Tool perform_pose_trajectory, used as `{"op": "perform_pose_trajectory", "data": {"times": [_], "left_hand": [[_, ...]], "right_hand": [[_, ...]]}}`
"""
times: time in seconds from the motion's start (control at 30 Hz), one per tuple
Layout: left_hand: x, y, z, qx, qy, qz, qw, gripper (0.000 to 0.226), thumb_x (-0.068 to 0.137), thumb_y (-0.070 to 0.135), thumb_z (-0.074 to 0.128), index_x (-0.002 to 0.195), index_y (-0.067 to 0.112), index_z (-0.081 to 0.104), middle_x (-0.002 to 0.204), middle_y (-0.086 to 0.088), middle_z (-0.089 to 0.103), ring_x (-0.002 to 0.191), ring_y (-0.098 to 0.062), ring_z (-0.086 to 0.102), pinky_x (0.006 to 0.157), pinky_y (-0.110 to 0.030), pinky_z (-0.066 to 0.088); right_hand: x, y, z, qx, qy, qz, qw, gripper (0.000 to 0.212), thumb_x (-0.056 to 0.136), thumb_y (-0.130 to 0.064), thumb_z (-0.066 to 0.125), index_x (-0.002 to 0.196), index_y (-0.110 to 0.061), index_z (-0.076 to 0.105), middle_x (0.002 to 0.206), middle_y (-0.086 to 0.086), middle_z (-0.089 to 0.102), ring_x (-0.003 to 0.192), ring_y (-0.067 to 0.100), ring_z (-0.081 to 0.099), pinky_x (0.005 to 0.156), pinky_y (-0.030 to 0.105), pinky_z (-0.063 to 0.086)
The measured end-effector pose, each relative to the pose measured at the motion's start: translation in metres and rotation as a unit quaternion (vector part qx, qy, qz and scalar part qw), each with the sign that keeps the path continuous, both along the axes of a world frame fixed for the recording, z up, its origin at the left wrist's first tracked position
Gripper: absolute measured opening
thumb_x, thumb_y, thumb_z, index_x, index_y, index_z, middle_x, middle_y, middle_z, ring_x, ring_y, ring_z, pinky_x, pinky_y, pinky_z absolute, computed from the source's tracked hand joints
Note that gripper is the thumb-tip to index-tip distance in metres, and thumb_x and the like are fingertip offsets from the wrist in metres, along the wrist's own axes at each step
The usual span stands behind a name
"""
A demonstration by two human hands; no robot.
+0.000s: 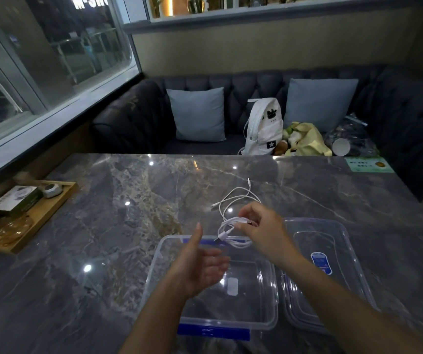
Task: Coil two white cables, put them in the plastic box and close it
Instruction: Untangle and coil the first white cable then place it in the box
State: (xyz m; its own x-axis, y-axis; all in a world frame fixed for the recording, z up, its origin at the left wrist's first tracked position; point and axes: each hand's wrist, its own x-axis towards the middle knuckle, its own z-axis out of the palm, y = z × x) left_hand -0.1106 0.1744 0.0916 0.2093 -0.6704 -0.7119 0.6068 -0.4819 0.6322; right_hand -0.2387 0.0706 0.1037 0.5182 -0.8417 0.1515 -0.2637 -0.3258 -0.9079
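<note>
My right hand [261, 228] pinches a coiled white cable [231, 232] and holds it just above the far edge of the clear plastic box [266, 297], which stands open with blue clips front and back. My left hand [200, 264] hovers over the box with relaxed, straight fingers and holds nothing. A second white cable [236, 198] lies loose and uncoiled on the marble table beyond my hands. The box's clear lid [346, 256] lies flat to the right of the box, partly under my right forearm.
A wooden tray [41, 221] with a small box and a glass dish sits at the table's left edge. A green card [369, 164] lies at the far right corner. Beyond the table a dark sofa holds cushions, a white backpack [264, 126] and bags.
</note>
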Motion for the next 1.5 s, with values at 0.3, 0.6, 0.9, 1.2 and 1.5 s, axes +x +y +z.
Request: {"op": "perform_pose_trajectory", "data": {"times": [0.3, 0.6, 0.9, 1.2, 1.5], "left_hand": [[0.021, -0.002, 0.006, -0.079, 0.146, 0.033, 0.986, 0.024, 0.069, 0.015, 0.066, 0.083, -0.005, 0.064, 0.07, -0.017, 0.071, 0.056, -0.019, 0.069, 0.05, -0.024, 0.057], [0.046, 0.006, -0.004, -0.159, 0.066, 0.064, 0.983, 0.014, 0.077, 0.002, 0.059, 0.09, -0.001, 0.062, 0.075, -0.011, 0.074, 0.066, -0.015, 0.072, 0.056, -0.022, 0.058], [0.062, 0.023, -0.004, -0.132, -0.116, -0.006, 0.984, 0.011, 0.084, 0.002, 0.062, 0.094, 0.006, 0.063, 0.078, -0.011, 0.073, 0.066, -0.019, 0.07, 0.055, -0.025, 0.056], [0.067, 0.035, -0.031, -0.046, -0.383, -0.077, 0.92, 0.011, 0.088, 0.015, 0.058, 0.079, 0.009, 0.057, 0.068, -0.009, 0.063, 0.056, -0.018, 0.061, 0.057, -0.033, 0.051], [0.064, 0.032, -0.055, 0.063, -0.591, -0.211, 0.776, 0.017, 0.087, 0.03, 0.055, 0.089, 0.013, 0.055, 0.101, -0.012, 0.067, 0.095, -0.03, 0.061, 0.08, -0.036, 0.045]], "right_hand": [[0.006, 0.014, 0.003, -0.18, 0.002, 0.128, 0.975, 0.014, 0.069, -0.008, 0.072, 0.082, -0.005, 0.067, 0.079, -0.004, 0.061, 0.079, 0.015, 0.055, 0.077, 0.018, 0.038], [0.019, 0.02, -0.01, 0.091, -0.073, 0.019, 0.993, 0.035, 0.071, -0.005, 0.074, 0.102, -0.013, 0.061, 0.107, 0.006, 0.06, 0.097, 0.016, 0.057, 0.086, 0.023, 0.046], [0.041, 0.033, -0.019, 0.351, -0.099, 0.011, 0.931, 0.006, 0.082, -0.004, 0.062, 0.082, -0.01, 0.059, 0.06, 0.002, 0.066, 0.049, 0.013, 0.061, 0.045, 0.023, 0.051], [0.052, 0.05, -0.047, 0.392, -0.024, -0.019, 0.92, 0.004, 0.088, -0.005, 0.055, 0.087, -0.002, 0.056, 0.066, 0.014, 0.06, 0.047, 0.018, 0.061, 0.044, 0.026, 0.053], [0.062, 0.054, -0.069, 0.42, 0.065, -0.069, 0.903, 0.008, 0.087, -0.001, 0.055, 0.093, 0.003, 0.054, 0.072, 0.018, 0.062, 0.062, 0.027, 0.062, 0.055, 0.034, 0.056]]}}
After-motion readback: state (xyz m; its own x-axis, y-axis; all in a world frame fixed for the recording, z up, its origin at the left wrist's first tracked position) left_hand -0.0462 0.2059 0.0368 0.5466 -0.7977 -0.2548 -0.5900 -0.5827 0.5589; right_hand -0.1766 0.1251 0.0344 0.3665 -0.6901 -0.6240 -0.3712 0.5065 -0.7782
